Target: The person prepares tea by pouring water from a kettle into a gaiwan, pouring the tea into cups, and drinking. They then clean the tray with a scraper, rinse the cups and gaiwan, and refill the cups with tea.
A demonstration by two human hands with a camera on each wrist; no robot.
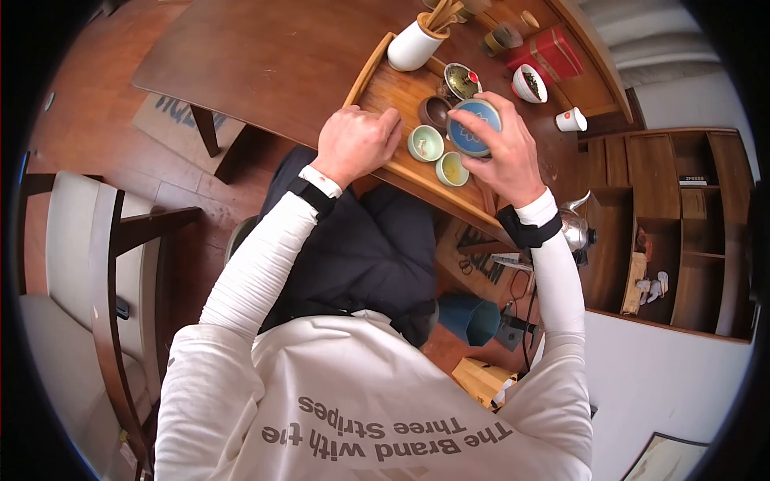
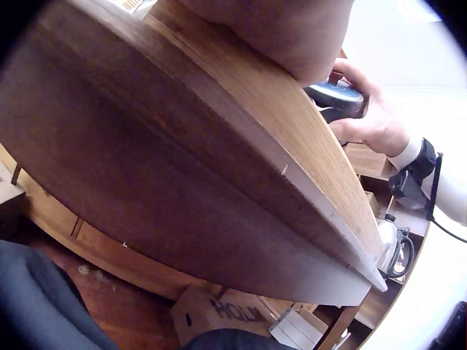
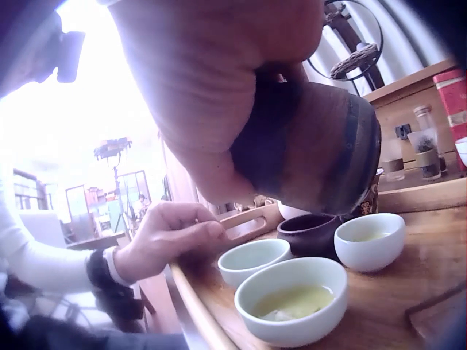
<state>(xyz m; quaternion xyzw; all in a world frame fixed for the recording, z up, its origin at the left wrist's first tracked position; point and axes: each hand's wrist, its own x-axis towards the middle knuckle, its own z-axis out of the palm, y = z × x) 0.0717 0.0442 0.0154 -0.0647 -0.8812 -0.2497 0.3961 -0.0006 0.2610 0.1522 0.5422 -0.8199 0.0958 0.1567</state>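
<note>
My right hand [image 1: 513, 152] grips a round vessel whose blue face [image 1: 472, 130] bears a pale flower pattern. In the right wrist view its brownish side [image 3: 317, 149] leans over the cups. Close below are a pale green cup [image 1: 425, 144], a cup of yellow-green tea [image 3: 292, 302], a small dark brown cup [image 3: 306, 235] and another pale cup with tea [image 3: 370, 243]. My left hand [image 1: 357, 144], its fingers loosely curled and holding nothing, is at the near edge of the wooden tray [image 3: 430, 233], beside the pale green cup.
On the tray stand a white holder with wooden tools [image 1: 413, 46] and a lidded bowl [image 1: 463, 80]. Beyond are a bowl of tea leaves [image 1: 529, 83], a red box [image 1: 548, 53] and a white paper cup [image 1: 571, 120]. A metal kettle [image 1: 575, 228] stands by my right wrist.
</note>
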